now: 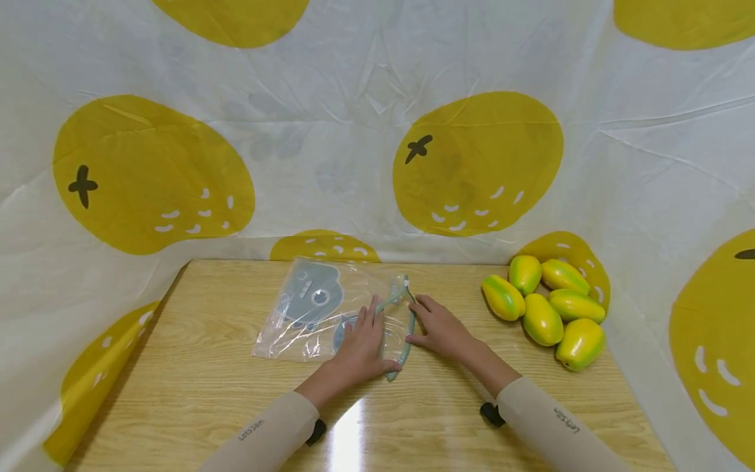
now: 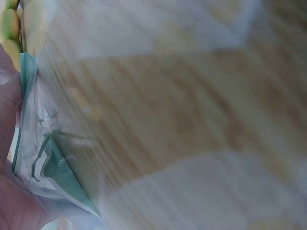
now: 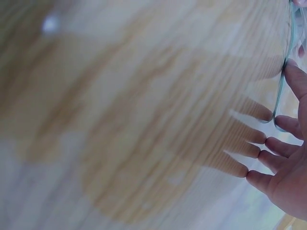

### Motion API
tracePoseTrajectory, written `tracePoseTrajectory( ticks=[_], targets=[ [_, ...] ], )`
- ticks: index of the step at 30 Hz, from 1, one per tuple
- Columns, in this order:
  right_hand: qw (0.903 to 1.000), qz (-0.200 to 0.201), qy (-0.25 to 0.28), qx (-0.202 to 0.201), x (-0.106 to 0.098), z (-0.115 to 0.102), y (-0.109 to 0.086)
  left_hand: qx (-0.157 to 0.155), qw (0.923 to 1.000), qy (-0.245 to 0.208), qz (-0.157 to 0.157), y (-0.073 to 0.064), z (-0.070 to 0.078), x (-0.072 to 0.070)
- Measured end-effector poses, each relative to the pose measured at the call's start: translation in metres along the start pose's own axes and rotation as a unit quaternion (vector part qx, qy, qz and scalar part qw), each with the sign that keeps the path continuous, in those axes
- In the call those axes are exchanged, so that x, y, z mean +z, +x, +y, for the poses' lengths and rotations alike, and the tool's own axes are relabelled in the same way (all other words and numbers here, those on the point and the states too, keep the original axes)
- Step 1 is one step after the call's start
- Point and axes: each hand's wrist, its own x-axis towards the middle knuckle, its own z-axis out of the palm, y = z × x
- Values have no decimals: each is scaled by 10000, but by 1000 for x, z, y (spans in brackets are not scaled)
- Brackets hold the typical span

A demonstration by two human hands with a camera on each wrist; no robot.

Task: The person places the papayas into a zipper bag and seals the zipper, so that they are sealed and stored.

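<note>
Nearest, black pieces (image 1: 316, 432) jut below the sleeve cuffs (image 1: 303, 403) just above the table (image 1: 206, 328); a low sweep of the forearms could scrape them along the wood. Beyond, the left hand (image 1: 361, 347) lies over the clear bag (image 1: 360, 278), its grip spread flat with fingers straight, clamped on nothing; pressing too hard there would probably pin the film layers together and close up the mouth. The right hand (image 1: 442, 328) has its grip apart too, fingertips down on the wood, thumb and forefinger touching the green rim strip (image 1: 411, 321) at the mouth's right side. With such a light touch, the strip could slip away and the gap fall shut, or a one-sided push could skid the whole limp bag leftward over the smooth surface. Farther right, well apart from the bag, six yellow-green fruits (image 1: 542, 320) sit loosely grouped; their rounded sides could let one roll if an elbow or knuckle knocked it. Behind them hangs the printed cloth (image 1: 324, 164).
</note>
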Motion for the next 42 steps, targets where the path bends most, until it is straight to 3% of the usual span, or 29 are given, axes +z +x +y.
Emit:
tracePoseTrajectory(
  ticks=[11, 23, 33, 42],
  targets=[
    [9986, -130, 504, -20, -9, 5, -3, 71, 9999, -39, 117, 0, 1, -2],
    [9937, 487, 1013, -40, -38, 22, -21, 135, 9996, -137, 197, -1, 1, -2],
    [9876, 876, 1102, 694, -74, 53, -48, 129, 9995, -116, 267, -1, 1, -1],
    [9859, 563, 795, 1362, -102, 89, -67, 133, 9995, -107, 266, -2, 1, 0]
  ],
)
